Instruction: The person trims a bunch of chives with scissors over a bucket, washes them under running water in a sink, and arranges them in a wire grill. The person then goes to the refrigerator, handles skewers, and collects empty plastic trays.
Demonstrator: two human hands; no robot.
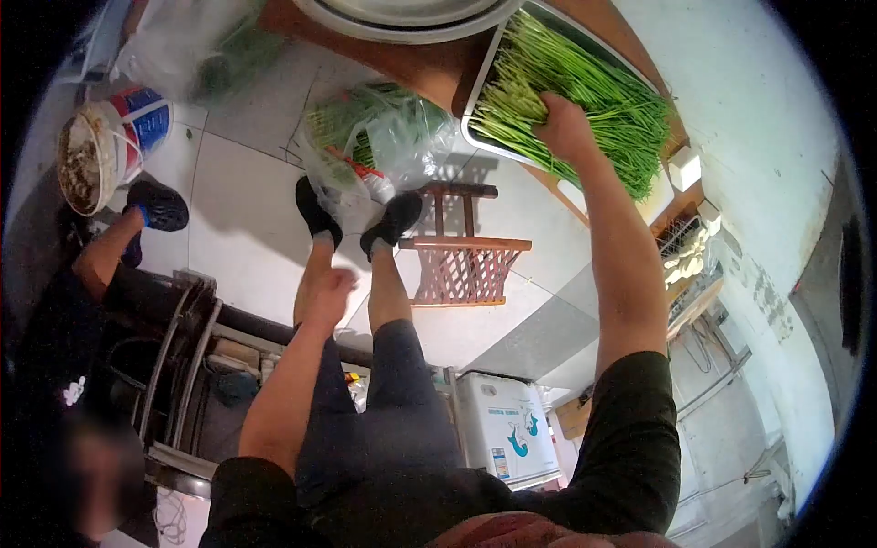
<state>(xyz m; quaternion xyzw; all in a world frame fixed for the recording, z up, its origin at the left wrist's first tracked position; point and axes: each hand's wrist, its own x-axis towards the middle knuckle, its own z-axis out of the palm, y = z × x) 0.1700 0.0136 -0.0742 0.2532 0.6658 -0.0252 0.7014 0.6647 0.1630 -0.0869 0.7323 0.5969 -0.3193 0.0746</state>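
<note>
Reaching into the tray with the right hand (565,128) here, fingers down on the paler tip ends of a heap of long green vegetable stalks (603,100). The fingertips are buried, so can't tell if they've actually closed on any. Left hand's (329,297) just hanging over the lap, fingers loosely bent and kinda blurry, so no clue whether they're pinching something.

The stalks pretty much fill a shallow rectangular metal tray (469,126), and the far ends flop over its edge. It's sitting on a brown wooden counter (420,73), right next to a big round metal vessel (411,35) that's cut off at the top of the view, so can't see what's inside.

Down on the tile floor near the feet there's a clear plastic bag (422,142) with more green stalks showing through. A second clear bag (164,50) is further left, with something darker green beside or in it, too blurry to say. Past that, a white bucket (144,119) with a red and blue label is tipped toward the camera, full of messy pale-and-brown stuff. Off to the right, a wire basket (678,236) has pale yellowish lumps by it.
</note>
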